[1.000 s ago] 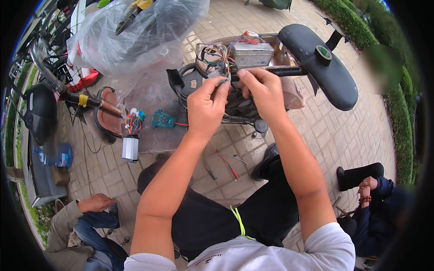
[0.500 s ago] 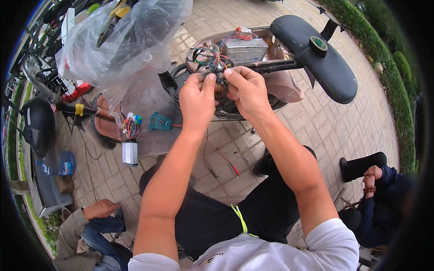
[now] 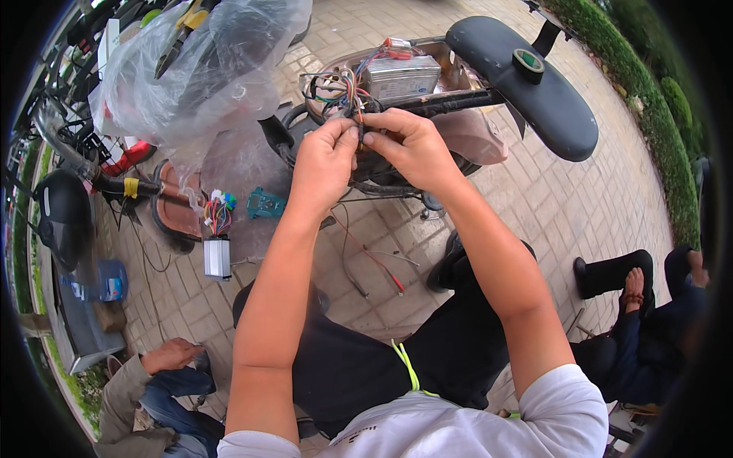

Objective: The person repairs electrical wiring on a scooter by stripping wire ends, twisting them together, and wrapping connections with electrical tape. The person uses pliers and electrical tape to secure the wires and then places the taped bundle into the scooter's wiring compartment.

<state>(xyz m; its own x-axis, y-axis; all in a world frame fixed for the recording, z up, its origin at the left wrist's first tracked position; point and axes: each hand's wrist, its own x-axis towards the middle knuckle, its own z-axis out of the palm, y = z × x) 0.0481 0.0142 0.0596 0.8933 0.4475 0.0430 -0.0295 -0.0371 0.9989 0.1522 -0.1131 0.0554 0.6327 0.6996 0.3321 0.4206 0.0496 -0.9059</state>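
Both my hands meet over the open body of an electric scooter (image 3: 473,136), in front of a bundle of coloured wires (image 3: 347,90). My left hand (image 3: 327,156) pinches a dark wire or connector from that bundle between thumb and fingers. Facing it, my right hand (image 3: 408,145) has its thumb and forefinger closed on the same spot; an orange wire runs down between the fingertips. What exactly they grip is mostly covered. Just behind the wires a silver finned controller box (image 3: 401,76) lies in the frame. The black seat (image 3: 523,88) is tipped out at the right.
A second silver controller (image 3: 217,258) with a coloured plug bunch and a teal multimeter (image 3: 265,203) lie left. Red and black test leads (image 3: 385,275) trail on the paving. Pliers (image 3: 181,40) rest on clear plastic sheeting (image 3: 198,84). Seated people flank me: a hand (image 3: 174,355) left, dark-clothed legs (image 3: 618,278) right.
My right hand has turned, its fingers now reaching over the wire, and the hands have shifted slightly. The person at right has moved their hands apart.
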